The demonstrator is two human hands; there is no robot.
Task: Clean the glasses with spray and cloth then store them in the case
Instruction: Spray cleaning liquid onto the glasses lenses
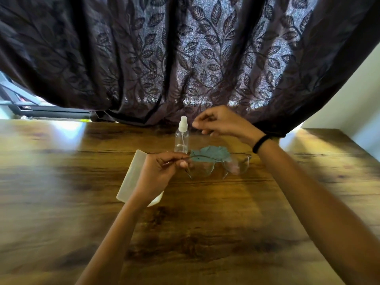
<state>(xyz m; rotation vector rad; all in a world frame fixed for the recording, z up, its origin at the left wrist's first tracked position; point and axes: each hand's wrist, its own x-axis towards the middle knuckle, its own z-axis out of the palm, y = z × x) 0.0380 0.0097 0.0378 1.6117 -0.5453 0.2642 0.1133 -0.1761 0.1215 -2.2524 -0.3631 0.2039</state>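
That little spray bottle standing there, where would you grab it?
I'd grip the spray bottle around its clear round body, below the white nozzle, coming from the right. It stands upright, the free right hand hovers beside its top, and the left hand holds the glasses.

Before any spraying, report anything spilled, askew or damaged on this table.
Nothing stands out. The spray bottle stands upright, no liquid shows on the table, and the cloth lies crumpled behind the glasses, which look intact in the left hand.
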